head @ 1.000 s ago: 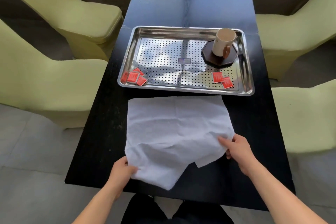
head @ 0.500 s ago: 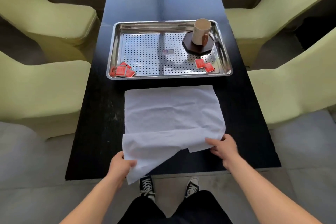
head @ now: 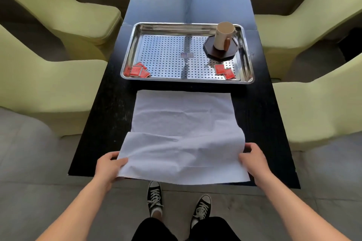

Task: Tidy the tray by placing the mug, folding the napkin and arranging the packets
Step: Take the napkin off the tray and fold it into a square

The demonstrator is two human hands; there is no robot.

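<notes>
Hands: left [head: 109,166], right [head: 253,157] pinch napkin [head: 182,133] near corners.

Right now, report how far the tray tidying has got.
Done: the mug stands on its coaster in the tray. In hand: the left hand and right hand grip the napkin by its near corners, that edge raised. Left: finishing the fold and arranging the packets, scattered in two clusters.

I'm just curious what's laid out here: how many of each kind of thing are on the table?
Tray: 1
Mug: 1
Coaster: 1
Napkin: 1
Red packets: at least 5 (2 right; the left pile overlaps)
Total: at least 9
</notes>
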